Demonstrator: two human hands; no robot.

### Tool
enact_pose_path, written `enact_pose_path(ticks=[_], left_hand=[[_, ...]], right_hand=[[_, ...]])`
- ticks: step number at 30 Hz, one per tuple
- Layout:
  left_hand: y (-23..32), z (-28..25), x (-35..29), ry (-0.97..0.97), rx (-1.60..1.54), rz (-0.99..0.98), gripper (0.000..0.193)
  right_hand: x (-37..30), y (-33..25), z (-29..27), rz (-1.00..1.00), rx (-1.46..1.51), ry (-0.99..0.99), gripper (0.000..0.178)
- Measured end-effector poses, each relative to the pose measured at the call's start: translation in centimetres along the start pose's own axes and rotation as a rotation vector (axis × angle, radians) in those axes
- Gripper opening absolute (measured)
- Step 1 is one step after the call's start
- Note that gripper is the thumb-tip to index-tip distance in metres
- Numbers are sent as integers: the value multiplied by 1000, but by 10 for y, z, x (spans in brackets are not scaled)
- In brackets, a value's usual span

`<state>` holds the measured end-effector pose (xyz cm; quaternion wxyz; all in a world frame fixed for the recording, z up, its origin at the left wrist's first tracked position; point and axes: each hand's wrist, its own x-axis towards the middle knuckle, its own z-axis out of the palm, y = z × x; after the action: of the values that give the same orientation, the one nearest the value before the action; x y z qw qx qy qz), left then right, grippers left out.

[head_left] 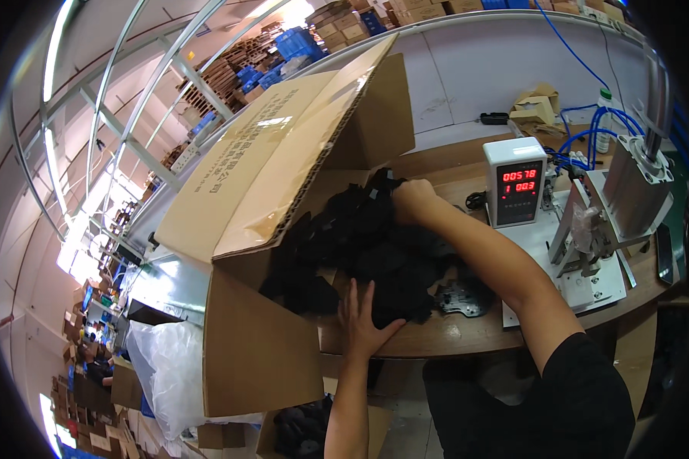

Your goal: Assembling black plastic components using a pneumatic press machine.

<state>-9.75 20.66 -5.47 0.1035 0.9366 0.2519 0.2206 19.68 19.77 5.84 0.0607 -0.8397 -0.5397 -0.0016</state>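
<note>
A large cardboard box point(264, 348) lies on its side on the wooden bench, its open end toward me. A heap of flat black parts point(390, 268) spills from its mouth onto the bench. My left hand point(362, 325) rests against the near side of the heap, fingers spread and thumb out. At the heap's far right edge, my right hand point(415, 200) is curled closed against the black parts; its fingertips are hidden, so what it grips is unclear. One shinier dark part point(461, 298) sits at the heap's right side.
Right of the heap stand a white counter box point(516, 183) with red digits and a metal press fixture point(589, 252) with blue air hoses. A phone point(664, 254) lies at the bench's right. Below is another carton point(379, 428) of black parts, beside a white plastic bag point(164, 367).
</note>
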Motion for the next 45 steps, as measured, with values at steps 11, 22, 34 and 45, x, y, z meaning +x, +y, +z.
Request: enact_pose_path(ticks=[11,22,34,45], left_hand=[[-1,4,1,32,-24,12,98],[1,-2,1,-15,-82,-25,94],[0,8,3,3,-36,-52,90],[0,3,3,-44,-52,-74,92]], right_hand=[[137,-23,51,-221,181,142,64],[107,-20,35,-122,97,-202,92],[6,-14,6,-254,-41,-132,99],[-63,-23,-6,-312,-112,-190,90]])
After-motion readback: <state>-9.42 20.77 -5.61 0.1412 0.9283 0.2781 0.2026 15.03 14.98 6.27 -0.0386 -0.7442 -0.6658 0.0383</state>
